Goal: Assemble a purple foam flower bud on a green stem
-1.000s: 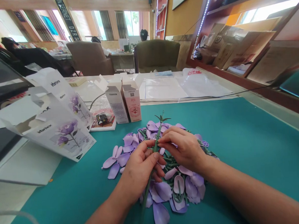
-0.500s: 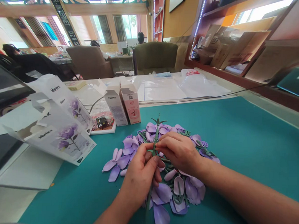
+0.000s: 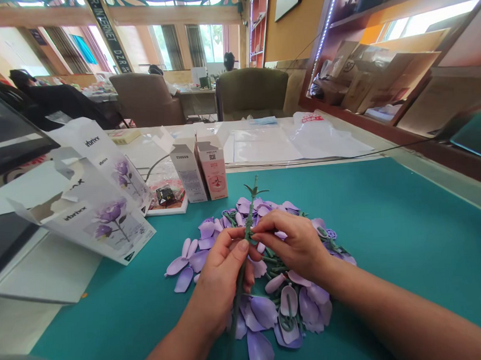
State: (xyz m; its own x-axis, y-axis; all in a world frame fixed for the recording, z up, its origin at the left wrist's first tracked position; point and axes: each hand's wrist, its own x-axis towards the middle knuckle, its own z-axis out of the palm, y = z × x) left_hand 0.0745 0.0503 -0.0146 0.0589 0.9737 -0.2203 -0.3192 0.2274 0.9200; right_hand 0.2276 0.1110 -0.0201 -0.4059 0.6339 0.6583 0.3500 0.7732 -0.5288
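Observation:
A long green stem (image 3: 250,214) with small pointed leaves near its top stands tilted over a pile of purple petals (image 3: 263,312). My left hand (image 3: 229,264) is closed round the stem at its middle, thumb on the near side. Just to the right, my right hand (image 3: 294,244) pinches at the same stretch of stem with thumb and forefinger; any small part between those fingertips is too small to make out. Beneath both hands, more petals and green pieces lie heaped on the green mat (image 3: 367,211).
Two opened white boxes with flower pictures (image 3: 109,224) stand at the left. Behind the pile are a grey and pink carton pair (image 3: 212,168) and a white tray (image 3: 169,209) with a small black item. Clear plastic sheets (image 3: 262,141) lie beyond. People sit farther back.
My left thumb has shifted up against the stem, and the stem's leafy top is slightly higher. The right fingers have moved slightly on the stem.

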